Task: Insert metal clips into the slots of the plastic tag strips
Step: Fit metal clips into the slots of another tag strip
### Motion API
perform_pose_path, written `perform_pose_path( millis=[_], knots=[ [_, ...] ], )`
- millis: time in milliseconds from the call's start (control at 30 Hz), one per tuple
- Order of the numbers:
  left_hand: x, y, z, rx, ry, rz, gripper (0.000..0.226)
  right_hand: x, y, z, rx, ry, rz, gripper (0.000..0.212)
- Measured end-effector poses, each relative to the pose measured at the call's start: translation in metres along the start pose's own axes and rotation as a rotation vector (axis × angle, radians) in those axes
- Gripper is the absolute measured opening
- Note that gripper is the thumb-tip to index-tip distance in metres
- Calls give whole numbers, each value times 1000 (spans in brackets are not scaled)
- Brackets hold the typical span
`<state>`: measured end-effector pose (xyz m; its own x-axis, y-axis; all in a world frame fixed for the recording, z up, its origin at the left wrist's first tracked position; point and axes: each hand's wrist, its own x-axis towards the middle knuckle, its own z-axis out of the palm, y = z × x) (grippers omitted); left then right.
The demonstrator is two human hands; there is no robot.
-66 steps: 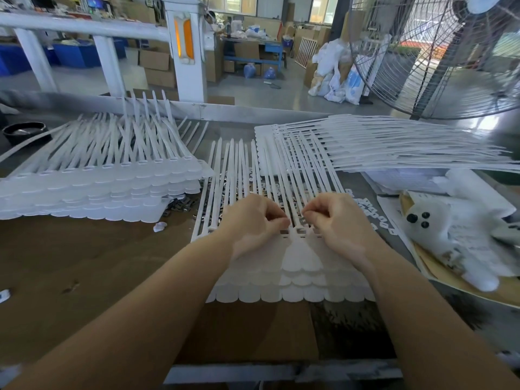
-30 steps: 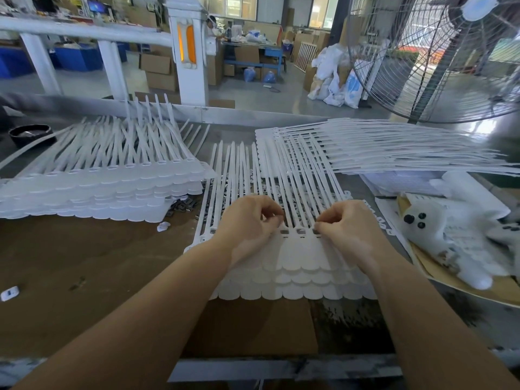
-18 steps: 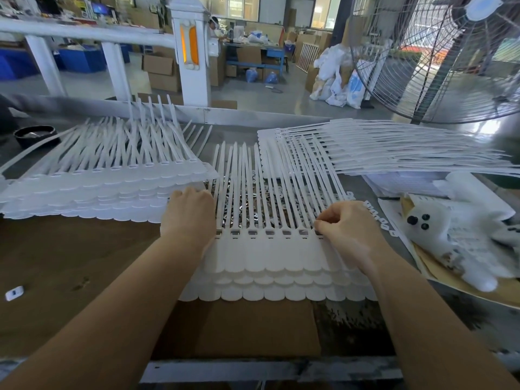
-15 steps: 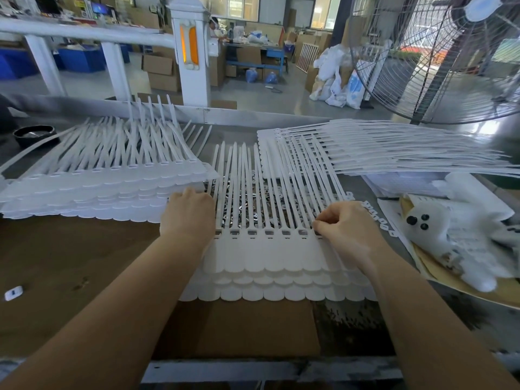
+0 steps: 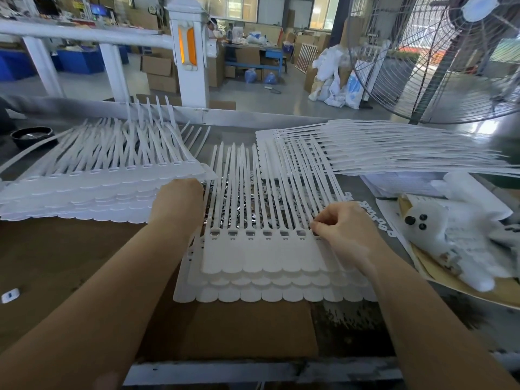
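While the stack of tag strips [image 5: 261, 257] lies flat on the tabletop [image 5: 56, 257] between the two forearms, the right hand [image 5: 342, 229] sits at the stack's right end, its grip pinched tight at the row of slots [image 5: 266, 234]; what it pinches is too small to tell. The left hand [image 5: 177, 201] reaches past the stack's left corner into the metal clips [image 5: 244, 201] under the thin tails, fingers hidden, so its grip cannot be judged. A second white pile [image 5: 92, 190] lies just left.
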<state>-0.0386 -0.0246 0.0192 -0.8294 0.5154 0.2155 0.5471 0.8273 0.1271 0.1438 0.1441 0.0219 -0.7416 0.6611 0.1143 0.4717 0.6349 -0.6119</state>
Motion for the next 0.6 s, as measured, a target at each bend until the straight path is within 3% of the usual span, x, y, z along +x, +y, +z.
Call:
perform_pose_path(
  millis=[100,167,300,400,600],
  knots=[
    [1,1,-6,-89,73,26,20,0,0,0,-9,2,5,6],
    [-3,8,-12,-333,71,30,15,0,-1,0,-16,9,5,7],
    [-21,31,-16,-916,-164,25,14,-1,-8,6,-101,65,-44,6],
    [-30,49,-10,-1040,-329,55,11,-3,-18,11,11,69,-160,8],
    [-35,66,-3,-1187,-393,61,18,-6,-21,11,399,-93,-187,16]
  ],
)
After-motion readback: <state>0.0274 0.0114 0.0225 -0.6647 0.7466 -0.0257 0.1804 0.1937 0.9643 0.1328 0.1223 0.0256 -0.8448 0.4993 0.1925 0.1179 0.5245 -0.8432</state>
